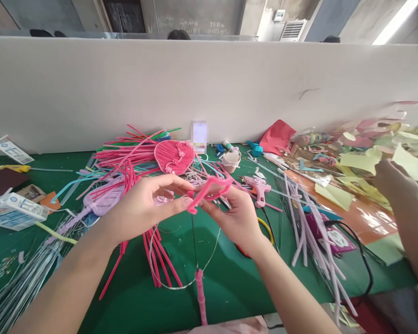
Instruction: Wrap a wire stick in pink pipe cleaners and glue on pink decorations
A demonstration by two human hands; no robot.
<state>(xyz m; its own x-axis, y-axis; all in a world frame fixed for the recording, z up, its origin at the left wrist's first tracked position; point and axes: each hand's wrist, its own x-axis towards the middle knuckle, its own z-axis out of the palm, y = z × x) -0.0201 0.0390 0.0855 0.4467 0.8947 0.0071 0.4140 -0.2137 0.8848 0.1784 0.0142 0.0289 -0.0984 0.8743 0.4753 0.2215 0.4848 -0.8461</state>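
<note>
A ceiling light (397, 22) is glaring at upper right. Soft shadow is darkening the counter (240, 287) beneath my right hand (242, 218).

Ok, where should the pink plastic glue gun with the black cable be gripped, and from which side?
By the handle of the glue gun, from the near side, likely with the right hand once it leaves the bent, fuzzy pink strip: the handle juts toward that side, and the nozzle points away, leftward.

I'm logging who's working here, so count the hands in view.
3: the wearer's left hand and right hand, both at the pink fuzzy stem mid-picture; a co-worker's hand on the right, at pale paper. Others may be hidden behind the partition.
</note>
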